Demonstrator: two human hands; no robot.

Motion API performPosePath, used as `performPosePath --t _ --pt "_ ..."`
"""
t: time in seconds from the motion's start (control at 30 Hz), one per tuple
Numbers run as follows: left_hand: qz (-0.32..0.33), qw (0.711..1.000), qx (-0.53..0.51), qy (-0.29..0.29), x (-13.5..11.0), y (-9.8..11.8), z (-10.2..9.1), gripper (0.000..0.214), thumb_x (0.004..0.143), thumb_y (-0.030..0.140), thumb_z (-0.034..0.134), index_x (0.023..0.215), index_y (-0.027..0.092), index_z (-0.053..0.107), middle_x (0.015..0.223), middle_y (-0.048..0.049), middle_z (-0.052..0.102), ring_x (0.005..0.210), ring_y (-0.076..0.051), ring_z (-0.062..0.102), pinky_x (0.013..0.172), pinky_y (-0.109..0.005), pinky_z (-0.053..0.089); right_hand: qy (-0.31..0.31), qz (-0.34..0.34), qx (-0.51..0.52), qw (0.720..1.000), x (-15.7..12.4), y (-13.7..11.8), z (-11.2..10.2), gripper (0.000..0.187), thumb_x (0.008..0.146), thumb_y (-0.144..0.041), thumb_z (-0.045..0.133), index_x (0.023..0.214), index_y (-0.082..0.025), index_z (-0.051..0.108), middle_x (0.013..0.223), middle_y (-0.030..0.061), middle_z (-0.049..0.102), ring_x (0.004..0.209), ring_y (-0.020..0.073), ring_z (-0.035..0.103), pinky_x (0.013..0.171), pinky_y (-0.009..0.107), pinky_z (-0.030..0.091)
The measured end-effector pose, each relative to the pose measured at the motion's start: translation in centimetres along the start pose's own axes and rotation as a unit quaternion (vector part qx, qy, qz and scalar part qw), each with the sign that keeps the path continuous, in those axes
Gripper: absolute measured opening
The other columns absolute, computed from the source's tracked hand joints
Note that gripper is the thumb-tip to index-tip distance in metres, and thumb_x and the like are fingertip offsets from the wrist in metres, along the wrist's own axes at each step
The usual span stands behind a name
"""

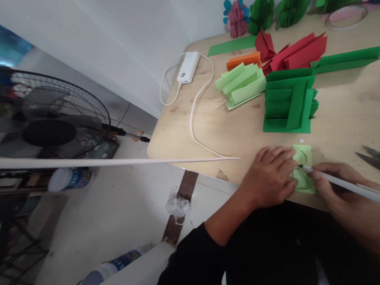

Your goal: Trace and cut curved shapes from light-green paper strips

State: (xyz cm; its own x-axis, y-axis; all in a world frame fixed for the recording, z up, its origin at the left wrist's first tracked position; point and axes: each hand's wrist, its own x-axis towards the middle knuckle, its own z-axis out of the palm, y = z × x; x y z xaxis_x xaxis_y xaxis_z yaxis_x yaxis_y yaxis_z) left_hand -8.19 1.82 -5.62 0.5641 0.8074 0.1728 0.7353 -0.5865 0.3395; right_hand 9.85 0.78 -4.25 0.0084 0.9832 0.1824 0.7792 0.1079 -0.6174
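Note:
My left hand [269,177] lies flat with fingers spread on a small light green paper piece [303,169] at the near edge of the wooden table [347,113]. Pencil curves show on the paper. My right hand [346,193] pinches a white pen or pencil [350,187], its tip touching the green paper just right of my left fingertips.
Stacks of folded paper lie behind: dark green [289,103], light green [241,82], red [296,52], orange [245,60]. A white power bank [188,67] with cable sits at the table's left. Small snips [379,160] lie right. A black fan [47,124] stands on the floor at left.

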Motion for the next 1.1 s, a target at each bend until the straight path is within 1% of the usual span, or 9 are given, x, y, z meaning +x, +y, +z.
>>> performPosePath --t 0.13,0.3,0.47,0.57,0.77,0.97,1.1 --pt "0.002 1.0 0.0 -0.004 -0.01 0.01 -0.05 0.04 0.092 0.036 0.039 0.121 0.013 0.055 0.144 -0.0096 0.047 0.138 -0.023 0.033 0.115 -0.043 0.023 -0.005 -0.001 0.003 1.0 0.06 0.16 -0.24 0.034 0.079 -0.055 0.05 0.081 -0.025 0.065 0.076 0.0027 0.071 0.066 0.0185 0.065 0.06 0.031 0.048" --pt "0.002 1.0 0.003 -0.005 0.04 -0.01 -0.07 0.038 0.091 0.035 0.041 0.119 0.013 0.056 0.144 -0.0104 0.047 0.137 -0.023 0.034 0.115 -0.043 0.024 0.002 0.006 0.002 1.0 0.1 0.29 -0.49 0.036 0.079 -0.057 0.05 0.08 -0.024 0.065 0.072 0.0024 0.07 0.058 0.0169 0.062 0.053 0.03 0.045" --pt "0.006 1.0 0.002 -0.002 0.03 -0.06 -0.08 0.037 0.091 0.034 0.04 0.118 0.014 0.056 0.143 -0.0105 0.048 0.137 -0.024 0.034 0.114 -0.044 0.024 0.01 0.014 -0.006 1.0 0.13 0.5 -0.6 0.037 0.078 -0.058 0.05 0.08 -0.025 0.066 0.074 0.0032 0.069 0.055 0.0163 0.058 0.051 0.031 0.043" --pt "0.007 1.0 0.004 -0.004 0.02 -0.02 -0.1 0.037 0.092 0.033 0.039 0.118 0.015 0.057 0.143 -0.0096 0.048 0.137 -0.024 0.034 0.114 -0.044 0.024 0.015 0.017 -0.01 1.0 0.11 0.75 -0.62 0.038 0.077 -0.06 0.05 0.079 -0.025 0.066 0.076 0.0042 0.069 0.061 0.0181 0.06 0.054 0.032 0.043" --pt "0.004 1.0 0.003 0.0 0.0 0.03 -0.09 0.037 0.092 0.033 0.039 0.119 0.015 0.057 0.144 -0.0082 0.047 0.137 -0.024 0.034 0.114 -0.044 0.024 0.012 0.026 0.006 1.0 0.04 0.96 -0.54 0.036 0.079 -0.056 0.051 0.082 -0.023 0.064 0.078 0.0049 0.067 0.067 0.0189 0.061 0.061 0.034 0.046" --pt "0.007 1.0 0.002 0.0 -0.01 -0.04 -0.06 0.037 0.092 0.033 0.039 0.12 0.015 0.057 0.144 -0.0086 0.047 0.137 -0.025 0.034 0.114 -0.044 0.024 0.019 0.036 0.009 0.999 0.09 0.86 -0.45 0.035 0.079 -0.056 0.052 0.082 -0.024 0.064 0.077 0.0042 0.067 0.064 0.0181 0.059 0.058 0.034 0.045" --pt "0.006 1.0 0.006 -0.001 -0.01 -0.09 0.04 0.038 0.092 0.034 0.039 0.12 0.015 0.056 0.145 -0.0081 0.046 0.137 -0.024 0.033 0.115 -0.044 0.023 0.025 0.036 0.022 0.999 0.03 1.01 -0.51 0.034 0.081 -0.055 0.052 0.085 -0.023 0.064 0.08 0.0048 0.068 0.069 0.019 0.062 0.061 0.034 0.047"
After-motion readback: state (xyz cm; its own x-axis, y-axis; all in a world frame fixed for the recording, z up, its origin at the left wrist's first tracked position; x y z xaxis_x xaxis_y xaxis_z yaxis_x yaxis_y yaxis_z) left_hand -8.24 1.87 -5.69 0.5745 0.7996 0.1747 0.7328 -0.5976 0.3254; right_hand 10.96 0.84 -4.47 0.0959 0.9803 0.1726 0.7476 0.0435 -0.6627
